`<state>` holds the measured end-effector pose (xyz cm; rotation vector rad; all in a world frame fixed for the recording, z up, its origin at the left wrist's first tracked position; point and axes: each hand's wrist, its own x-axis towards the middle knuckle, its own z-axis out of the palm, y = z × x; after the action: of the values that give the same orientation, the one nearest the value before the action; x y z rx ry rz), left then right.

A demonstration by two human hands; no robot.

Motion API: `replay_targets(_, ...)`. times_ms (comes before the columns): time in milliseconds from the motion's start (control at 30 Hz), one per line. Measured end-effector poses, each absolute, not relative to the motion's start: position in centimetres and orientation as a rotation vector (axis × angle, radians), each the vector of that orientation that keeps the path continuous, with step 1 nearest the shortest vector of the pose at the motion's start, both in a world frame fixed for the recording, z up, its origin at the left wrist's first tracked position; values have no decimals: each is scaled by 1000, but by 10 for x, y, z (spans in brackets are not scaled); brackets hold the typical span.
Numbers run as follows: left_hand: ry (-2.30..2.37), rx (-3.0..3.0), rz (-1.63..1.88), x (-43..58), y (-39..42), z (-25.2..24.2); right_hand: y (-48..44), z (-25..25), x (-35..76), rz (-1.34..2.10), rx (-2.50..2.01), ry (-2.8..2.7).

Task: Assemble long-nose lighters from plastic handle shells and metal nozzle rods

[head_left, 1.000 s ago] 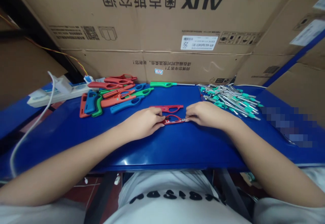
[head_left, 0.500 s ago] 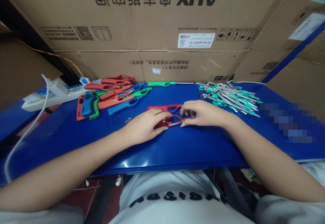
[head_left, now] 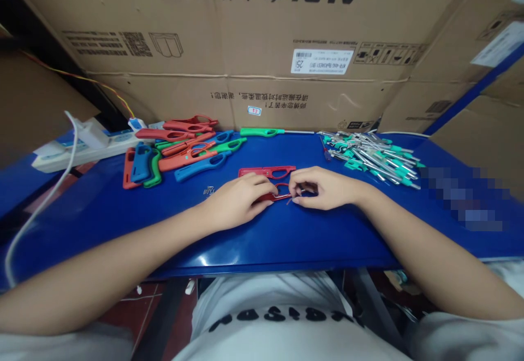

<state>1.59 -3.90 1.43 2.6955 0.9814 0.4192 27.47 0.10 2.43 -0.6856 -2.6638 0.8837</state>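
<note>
R hand [head_left: 323,188] has shifted slightly L since prev. frame, fingertips now over R end of red casing [head_left: 267,197]; fingers curled nearly to thumb, hold (if any) unclear. L hand [head_left: 241,200], fingers part-bent, pinches casing's L end. Casing lies on blue tabletop [head_left: 327,241], nearside of 2nd red handle [head_left: 265,172].
</note>
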Motion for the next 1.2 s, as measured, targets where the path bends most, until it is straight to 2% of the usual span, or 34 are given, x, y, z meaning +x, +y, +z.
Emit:
replay_targets(300, 943, 2755, 393, 15, -38, 13, 1, 19, 270, 684, -714, -2707)
replay_targets(867, 976, 2783, 359, 15, -40, 14, 0, 18, 269, 764, -741, -2682)
replay_targets(1200, 990, 2851, 363, 13, -38, 11, -1, 18, 268, 672, -723, -2709)
